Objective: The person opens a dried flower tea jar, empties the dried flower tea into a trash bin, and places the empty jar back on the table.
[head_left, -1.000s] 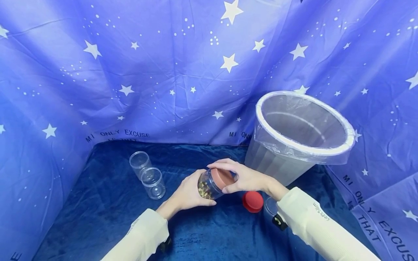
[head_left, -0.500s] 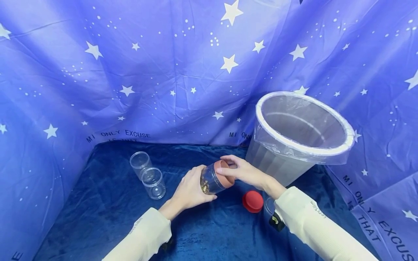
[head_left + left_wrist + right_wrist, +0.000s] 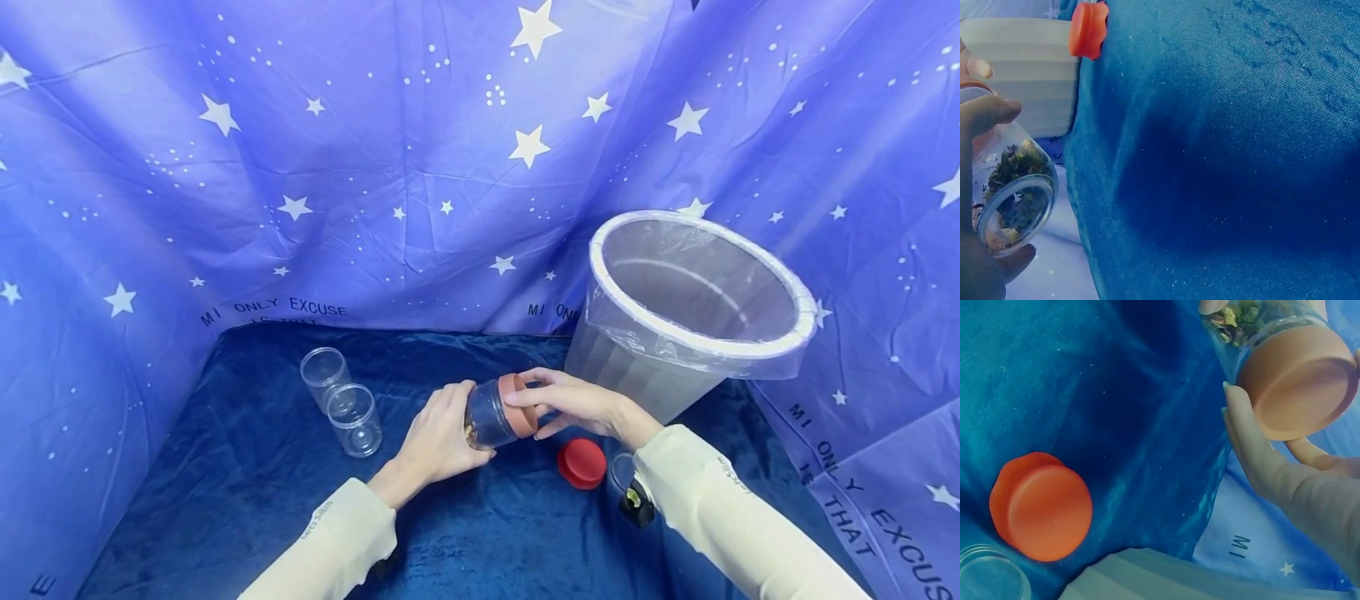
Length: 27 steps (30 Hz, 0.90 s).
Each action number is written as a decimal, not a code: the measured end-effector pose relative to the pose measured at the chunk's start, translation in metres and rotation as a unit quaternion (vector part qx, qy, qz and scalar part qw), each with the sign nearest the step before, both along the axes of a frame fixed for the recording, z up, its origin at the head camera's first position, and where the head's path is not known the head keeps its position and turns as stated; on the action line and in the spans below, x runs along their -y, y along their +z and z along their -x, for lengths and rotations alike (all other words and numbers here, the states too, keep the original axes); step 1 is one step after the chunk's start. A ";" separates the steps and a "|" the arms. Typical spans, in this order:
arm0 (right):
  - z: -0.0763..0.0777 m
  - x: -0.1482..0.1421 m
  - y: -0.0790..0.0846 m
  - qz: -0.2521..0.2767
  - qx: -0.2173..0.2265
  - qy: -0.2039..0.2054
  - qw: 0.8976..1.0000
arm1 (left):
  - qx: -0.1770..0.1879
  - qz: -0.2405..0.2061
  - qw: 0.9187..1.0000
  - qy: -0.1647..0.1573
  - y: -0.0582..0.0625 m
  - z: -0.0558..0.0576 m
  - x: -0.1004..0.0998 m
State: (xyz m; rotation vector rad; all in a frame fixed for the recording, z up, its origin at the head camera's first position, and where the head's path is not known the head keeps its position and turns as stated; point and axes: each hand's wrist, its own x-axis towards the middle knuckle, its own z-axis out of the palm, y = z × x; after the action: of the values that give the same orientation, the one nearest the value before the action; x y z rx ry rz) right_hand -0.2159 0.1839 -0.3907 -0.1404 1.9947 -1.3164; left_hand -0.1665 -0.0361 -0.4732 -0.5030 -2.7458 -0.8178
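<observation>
A clear jar (image 3: 489,414) with dried leaves and flower bits inside is tilted, its orange-brown lid (image 3: 518,406) to the right. My left hand (image 3: 437,433) grips the jar round its base end. On the lid are the fingers of my right hand (image 3: 577,402), gripping it by its edge. The lid (image 3: 1300,384) sits on the jar's mouth in the right wrist view. The dried leaves (image 3: 1019,169) lie toward the jar's base in the left wrist view. A red lid (image 3: 582,463) rests on the cloth below my right hand.
Two clear jars (image 3: 356,421) (image 3: 324,377) stand at the left on the blue cloth (image 3: 247,492). Another clear jar (image 3: 621,472), partly hidden by my right wrist, is beside the red lid. A large bin (image 3: 697,354) with a clear liner stands at the back right.
The jar has moved slightly right and its lid end has turned toward the right. My right fingers have shifted their hold on the lid. My left hand keeps its grip.
</observation>
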 end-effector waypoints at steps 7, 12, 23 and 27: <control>0.000 0.007 -0.003 0.002 -0.001 -0.028 1.000 | -0.034 0.021 0.999 0.000 -0.002 0.001 -0.001; -0.003 0.012 -0.005 -0.006 -0.012 -0.049 0.999 | -0.039 0.034 0.999 0.000 -0.004 0.000 -0.001; -0.012 0.022 -0.001 -0.029 -0.145 -0.028 0.989 | 0.032 -0.036 0.999 -0.023 -0.001 -0.001 0.005; -0.013 0.023 -0.002 -0.030 -0.190 0.003 0.981 | 0.066 -0.070 0.995 -0.040 -0.001 -0.001 0.008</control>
State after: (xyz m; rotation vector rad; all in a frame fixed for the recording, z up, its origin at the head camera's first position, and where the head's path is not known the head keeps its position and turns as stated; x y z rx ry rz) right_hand -0.2032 0.1605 -0.3922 -0.3931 2.3460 -1.2976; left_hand -0.1658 -0.0442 -0.4741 -0.5526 -2.7742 -1.0922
